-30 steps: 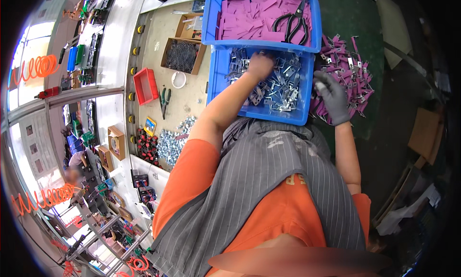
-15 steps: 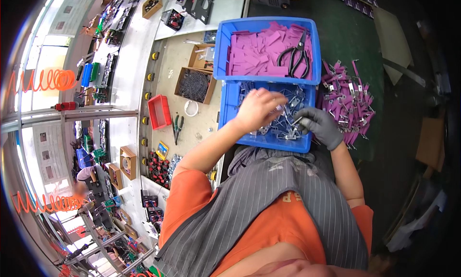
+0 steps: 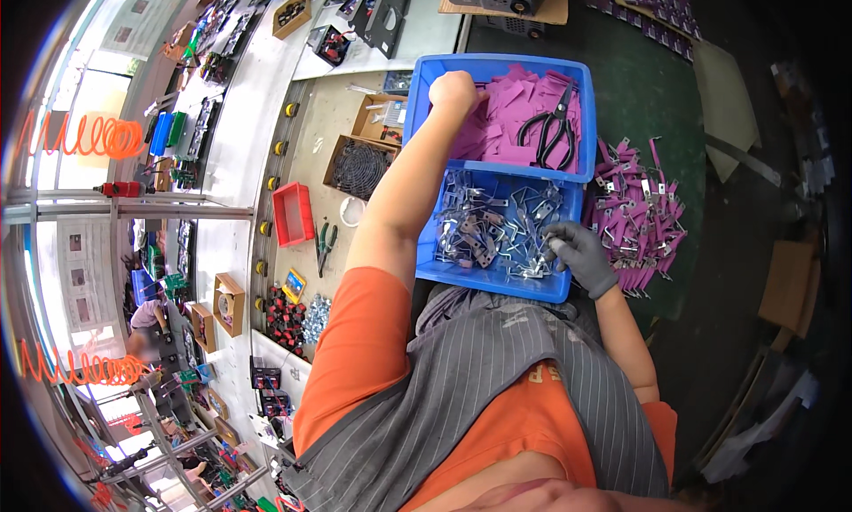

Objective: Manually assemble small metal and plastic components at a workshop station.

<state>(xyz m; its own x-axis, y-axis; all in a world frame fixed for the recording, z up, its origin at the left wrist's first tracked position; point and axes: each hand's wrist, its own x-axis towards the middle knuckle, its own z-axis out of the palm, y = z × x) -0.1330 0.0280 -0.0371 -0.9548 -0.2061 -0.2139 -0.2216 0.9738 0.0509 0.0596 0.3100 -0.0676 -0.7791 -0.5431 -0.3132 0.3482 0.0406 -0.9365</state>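
Note:
My bare left hand (image 3: pixel 454 93) is over the left side of a blue bin (image 3: pixel 497 168) full of flat purple strips (image 3: pixel 515 104). Its fingers curl down among the strips, closed, and what they grip is hidden. My right hand (image 3: pixel 581 259), in a grey glove, is closed on a small metal bracket (image 3: pixel 551 244) at the right edge of a second blue bin (image 3: pixel 497 286). Bent metal brackets (image 3: pixel 484 232) fill that nearer bin. Black-handled pliers (image 3: pixel 552 135) lie on the purple strips.
Right of the bins lies a heap of brackets with purple strips on them (image 3: pixel 639 215). To the left are a red tray (image 3: pixel 293 215), green-handled pliers (image 3: pixel 327 243), a box of black coils (image 3: pixel 359 166) and a white ring (image 3: pixel 352 212). Cardboard (image 3: pixel 790 286) stands far right.
My left hand has gone from above the metal brackets up to the bin of purple strips. The right hand stays by the bracket bin. The view has shifted slightly.

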